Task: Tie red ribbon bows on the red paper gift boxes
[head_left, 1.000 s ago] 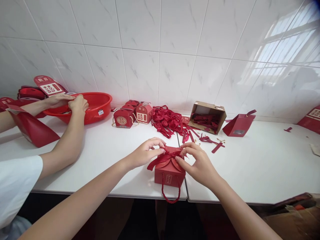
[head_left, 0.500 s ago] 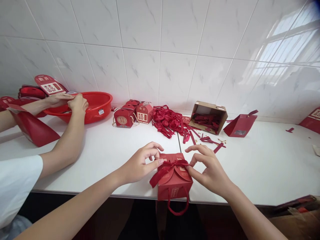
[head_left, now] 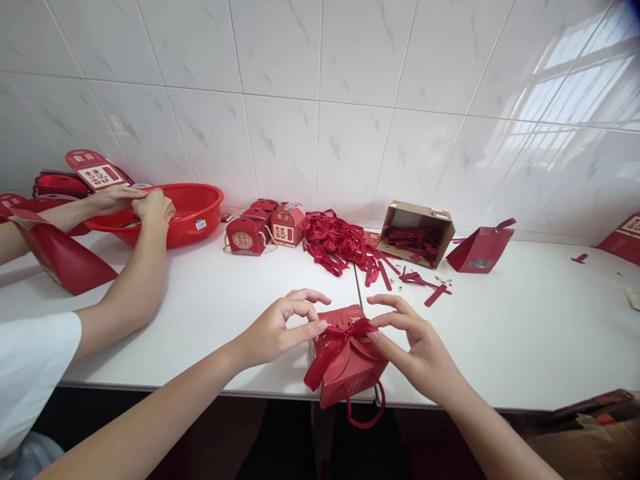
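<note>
A red gift box (head_left: 357, 367) with gold print and a rope handle stands at the table's front edge, turned slightly. Across its top a dark red ribbon (head_left: 323, 357) is tied in a bow, one tail hanging over the box's left side. My left hand (head_left: 285, 327) pinches the bow's left side between thumb and finger. On the other side my right hand (head_left: 413, 340) grips the right loop of the ribbon between thumb and forefinger. The remaining fingers of both hands are raised and curved.
Behind the box lie a heap of red ribbons (head_left: 334, 243), a cardboard box (head_left: 445, 233) of ribbon strips and small finished boxes (head_left: 289, 223). A red bag-shaped box (head_left: 481, 250) stands to the right. At left, a co-worker's hands (head_left: 154, 207) are over a red plastic basket (head_left: 210, 207).
The gift box has rotated a little, its front turning to the right. The ribbon's bow looks drawn together at the middle, and my right hand has shifted slightly left.
</note>
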`<state>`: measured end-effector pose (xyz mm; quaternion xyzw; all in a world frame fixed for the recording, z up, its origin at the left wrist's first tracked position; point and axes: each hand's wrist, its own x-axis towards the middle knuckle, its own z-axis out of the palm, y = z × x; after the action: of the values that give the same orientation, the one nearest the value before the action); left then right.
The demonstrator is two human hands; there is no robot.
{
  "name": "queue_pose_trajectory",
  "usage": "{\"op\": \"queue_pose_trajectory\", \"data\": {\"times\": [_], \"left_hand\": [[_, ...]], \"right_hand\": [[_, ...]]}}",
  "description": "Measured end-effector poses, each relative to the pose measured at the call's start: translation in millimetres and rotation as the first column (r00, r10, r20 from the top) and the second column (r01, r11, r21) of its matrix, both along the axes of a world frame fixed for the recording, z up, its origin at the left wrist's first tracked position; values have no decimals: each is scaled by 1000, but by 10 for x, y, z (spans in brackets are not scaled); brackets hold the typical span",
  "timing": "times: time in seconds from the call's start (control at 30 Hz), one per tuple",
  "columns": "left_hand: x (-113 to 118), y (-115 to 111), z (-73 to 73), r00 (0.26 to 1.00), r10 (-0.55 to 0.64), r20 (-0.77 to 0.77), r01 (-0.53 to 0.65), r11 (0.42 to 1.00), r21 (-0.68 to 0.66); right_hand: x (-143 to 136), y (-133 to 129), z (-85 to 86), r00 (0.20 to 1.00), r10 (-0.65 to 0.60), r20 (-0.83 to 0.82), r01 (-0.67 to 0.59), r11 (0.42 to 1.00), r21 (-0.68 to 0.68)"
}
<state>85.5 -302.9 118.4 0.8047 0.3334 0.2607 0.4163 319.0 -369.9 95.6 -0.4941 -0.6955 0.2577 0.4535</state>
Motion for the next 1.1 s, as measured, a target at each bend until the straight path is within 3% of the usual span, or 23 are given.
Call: {"op": "queue_pose_trajectory", "data": {"times": [0.1,0.23,0.6,0.73,0.83,1.0,1.1], "left_hand": [[0,-4,-12,1000,23,13,-23,1000,-3],[-3,-18,-6,999,39,1,-39,999,15],[-29,-36,-45,996,63,-70,-52,986,158],[-35,-45,-42,983,121,-136,-84,965,248],[-55,-51,-64,964,186,-191,-107,926,361],[-96,-69,-149,923,331,-198,-171,811,559],[-96,-73,-185,944,281,-172,-162,850,502]], "right_hand": [[-4,-10,58,977,99,-190,-137,971,-198],[8,5,82,968,133,-212,-188,946,-265],[33,1,-54,999,45,-28,-51,972,-228],[46,-13,-64,1000,2,16,2,977,-214],[50,-30,-72,998,-11,67,24,981,-193],[63,-76,-90,990,-37,138,56,988,-141],[96,-78,-147,996,35,81,-24,992,-128]]}}
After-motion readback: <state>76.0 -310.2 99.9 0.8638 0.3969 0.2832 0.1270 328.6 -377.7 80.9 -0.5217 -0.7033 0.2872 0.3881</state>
